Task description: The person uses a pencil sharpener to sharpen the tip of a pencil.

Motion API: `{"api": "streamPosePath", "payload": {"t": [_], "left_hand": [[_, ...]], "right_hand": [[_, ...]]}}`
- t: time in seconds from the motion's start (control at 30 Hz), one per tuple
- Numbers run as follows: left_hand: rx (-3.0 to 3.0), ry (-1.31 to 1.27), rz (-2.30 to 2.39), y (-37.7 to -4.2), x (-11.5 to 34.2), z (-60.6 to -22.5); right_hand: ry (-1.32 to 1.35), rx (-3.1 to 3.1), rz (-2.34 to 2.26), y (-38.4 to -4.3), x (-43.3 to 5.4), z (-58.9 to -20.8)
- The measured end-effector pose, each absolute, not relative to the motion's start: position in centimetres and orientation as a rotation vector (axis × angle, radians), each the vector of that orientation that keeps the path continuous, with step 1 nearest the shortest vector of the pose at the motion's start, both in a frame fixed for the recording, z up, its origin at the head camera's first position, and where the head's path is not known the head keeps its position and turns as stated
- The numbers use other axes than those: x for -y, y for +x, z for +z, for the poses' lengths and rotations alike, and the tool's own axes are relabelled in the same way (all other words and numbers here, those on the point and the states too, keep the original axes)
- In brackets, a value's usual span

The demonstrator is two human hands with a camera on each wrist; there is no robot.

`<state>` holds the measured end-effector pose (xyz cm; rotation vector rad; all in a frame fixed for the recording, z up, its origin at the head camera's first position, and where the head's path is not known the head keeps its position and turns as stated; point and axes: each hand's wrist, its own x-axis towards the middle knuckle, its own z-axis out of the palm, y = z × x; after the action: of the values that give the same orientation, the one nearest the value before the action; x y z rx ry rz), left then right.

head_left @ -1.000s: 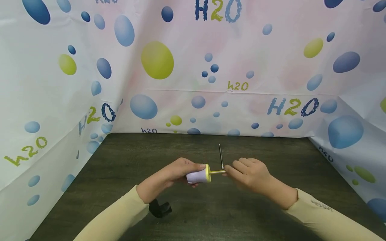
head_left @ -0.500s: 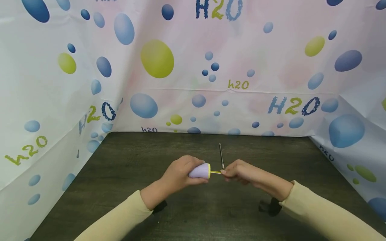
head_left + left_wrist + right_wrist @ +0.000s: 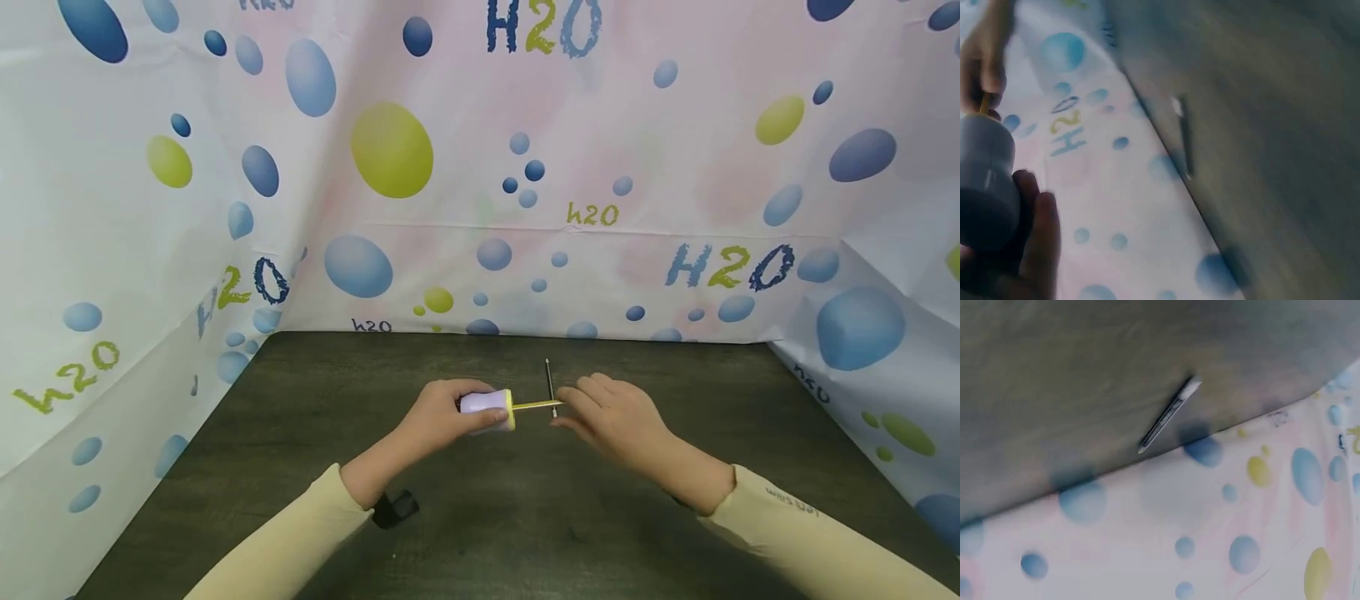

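My left hand (image 3: 435, 417) grips a lilac pencil sharpener (image 3: 480, 406) with a yellow rim, held sideways above the dark table. A yellow pencil (image 3: 534, 405) sticks out of its right end, its inner tip hidden inside. At the pencil's outer end are the fingers of my right hand (image 3: 618, 421), curled round it, with the thumb slightly lower. In the left wrist view the sharpener (image 3: 986, 181) and the right fingers on the pencil (image 3: 985, 103) show at the left edge. The right wrist view shows neither hand.
A dark pencil (image 3: 550, 379) with a white end lies on the table (image 3: 420, 367) just behind the hands; it also shows as a pencil (image 3: 1169, 415) in the right wrist view. A patterned white sheet (image 3: 465, 192) stands behind and at both sides. Something black (image 3: 395, 508) hangs under the left wrist.
Both hands have turned back and forth about the pencil's axis, the right knuckles now up again. The sharpener and yellow pencil have shifted slightly up and left. The dark pencil stays put.
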<state>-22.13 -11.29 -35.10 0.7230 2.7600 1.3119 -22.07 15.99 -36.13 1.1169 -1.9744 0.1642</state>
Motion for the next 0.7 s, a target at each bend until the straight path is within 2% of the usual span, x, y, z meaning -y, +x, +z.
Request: {"api": "streamPosePath", "payload": {"t": [0.1,0.33,0.57,0.7], "left_hand": [[-2.618,0.590,1.380,-22.3,11.3,-34.6],[-2.516,0.538,1.410,-21.9,11.3,-34.1],[-2.618,0.489,1.425,-21.0,10.6,-34.6],[-2.794,0.647,1.380,-20.5,10.2,-34.9]], "right_hand": [[1.118,1.707,0.079,-22.7,-16.1,-36.1],[1.130,1.490,0.135,-23.4,-15.4,-36.0],[1.097,1.679,0.216,-22.6,-15.0,-36.0],[1.045,1.966,0.394,-21.5,-14.9,-36.0]]}}
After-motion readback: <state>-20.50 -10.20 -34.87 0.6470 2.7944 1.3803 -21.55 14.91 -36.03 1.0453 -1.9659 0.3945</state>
